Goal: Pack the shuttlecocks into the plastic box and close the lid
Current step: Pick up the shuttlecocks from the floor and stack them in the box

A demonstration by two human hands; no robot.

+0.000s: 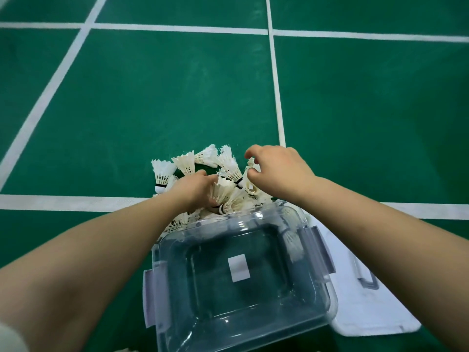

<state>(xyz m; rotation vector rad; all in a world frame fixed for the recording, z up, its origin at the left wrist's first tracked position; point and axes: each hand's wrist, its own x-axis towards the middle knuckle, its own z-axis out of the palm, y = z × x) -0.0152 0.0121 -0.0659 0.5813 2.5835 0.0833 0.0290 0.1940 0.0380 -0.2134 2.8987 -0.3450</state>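
Beyond the clear plastic box (172,275), the left hand (195,190) gripped one shuttlecock (223,190) in the shuttlecock pile (203,158); the right hand (279,168) pinched a second shuttlecock (252,164). The white lid (368,306) lay right.

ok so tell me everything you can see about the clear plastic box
The plastic box is clear and rectangular, with rounded corners and a thick rim. Greyish latch flaps hang on its left and right sides. A white label shows at the middle of its bottom, which otherwise looks bare. It stands upright and open on the green court floor. The pile of shuttlecocks lies against its far wall, and the white lid lies on the floor by its right side.
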